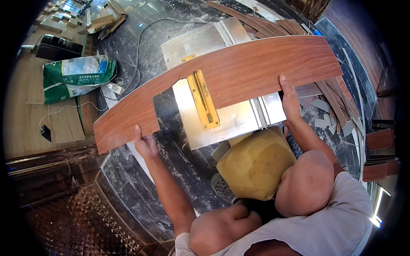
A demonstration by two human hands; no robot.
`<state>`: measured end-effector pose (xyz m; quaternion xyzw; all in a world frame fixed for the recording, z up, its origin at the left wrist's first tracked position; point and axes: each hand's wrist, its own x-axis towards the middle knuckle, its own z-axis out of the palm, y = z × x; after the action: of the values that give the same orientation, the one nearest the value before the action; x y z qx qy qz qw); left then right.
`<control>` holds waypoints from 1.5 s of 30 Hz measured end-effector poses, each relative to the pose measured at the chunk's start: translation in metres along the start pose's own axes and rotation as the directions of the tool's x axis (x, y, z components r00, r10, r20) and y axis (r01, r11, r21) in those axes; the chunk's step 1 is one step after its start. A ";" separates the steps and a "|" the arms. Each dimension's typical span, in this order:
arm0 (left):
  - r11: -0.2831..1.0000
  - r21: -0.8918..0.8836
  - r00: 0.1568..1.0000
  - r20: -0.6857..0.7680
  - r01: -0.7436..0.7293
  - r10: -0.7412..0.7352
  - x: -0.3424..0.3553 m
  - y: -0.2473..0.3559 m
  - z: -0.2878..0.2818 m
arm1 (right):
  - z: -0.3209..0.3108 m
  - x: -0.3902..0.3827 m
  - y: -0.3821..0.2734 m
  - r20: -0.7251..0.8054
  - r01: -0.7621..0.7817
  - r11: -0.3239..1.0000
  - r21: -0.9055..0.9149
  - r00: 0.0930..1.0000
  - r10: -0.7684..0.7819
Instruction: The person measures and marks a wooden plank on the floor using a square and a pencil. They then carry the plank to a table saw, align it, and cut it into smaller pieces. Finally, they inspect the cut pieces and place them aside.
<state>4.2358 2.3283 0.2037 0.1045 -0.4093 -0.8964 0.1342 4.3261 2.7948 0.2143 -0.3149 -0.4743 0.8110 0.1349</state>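
Observation:
A long reddish-brown wood-grain floorboard (269, 64) lies across the metal top of a table saw (237, 117). Its near edge has a wide notch, through which part of the yellow slotted insert (206, 102) shows. I cannot make out the blade in the slot. My left hand (146, 145) grips the board's near edge toward its left end, thumb on top and fingers underneath. Near the right end, my right hand (291, 100) holds the same edge, its thumb also on top. The board's left part extends past the saw top.
Below the saw top, a yellow-brown rounded housing (258, 164) stands between my legs. Board offcuts (335, 98) are heaped at right. A grey cable (139, 47) runs over the dusty dark floor. A green-and-white bag (77, 77) and a black box (60, 47) lie at left.

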 end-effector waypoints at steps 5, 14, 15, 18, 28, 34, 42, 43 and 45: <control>0.999 0.037 1.000 -0.015 0.017 -0.017 0.003 -0.005 0.007 | 0.001 -0.004 -0.005 -0.039 0.043 0.999 0.027 0.998 -0.042; 0.998 0.058 0.999 -0.019 0.032 -0.031 0.008 -0.002 0.006 | 0.001 -0.004 0.004 -0.034 0.048 0.997 0.054 0.998 -0.046; 0.998 0.058 0.999 -0.012 0.034 -0.033 0.010 -0.003 0.007 | 0.000 -0.003 0.004 -0.035 0.051 0.997 0.064 0.998 -0.049; 0.998 0.037 0.999 -0.010 0.043 -0.043 0.010 -0.007 0.009 | -0.002 -0.003 0.004 -0.022 0.043 0.996 0.083 0.999 -0.041; 0.997 0.054 0.998 0.000 0.062 -0.062 0.012 -0.005 0.010 | -0.004 0.000 0.009 -0.069 0.087 0.990 0.112 0.994 -0.080; 0.996 0.068 0.998 -0.010 0.063 -0.063 0.014 -0.005 0.009 | -0.002 0.000 0.010 -0.061 0.129 0.986 0.103 0.990 -0.123; 0.997 0.051 0.996 0.051 0.065 -0.068 0.014 -0.007 0.012 | -0.004 0.003 0.013 -0.122 0.111 0.968 0.226 0.989 -0.085; 0.996 0.056 0.997 0.050 0.062 -0.065 0.014 -0.007 0.012 | -0.004 0.002 0.013 -0.129 0.105 0.968 0.228 0.989 -0.077; 0.996 0.065 0.997 0.047 0.059 -0.062 0.015 -0.007 0.014 | -0.003 0.001 0.013 -0.130 0.115 0.970 0.213 0.988 -0.088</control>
<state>4.2170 2.3377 0.2059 0.0990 -0.4374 -0.8889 0.0935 4.3280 2.7906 0.2013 -0.3213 -0.3883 0.8302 0.2384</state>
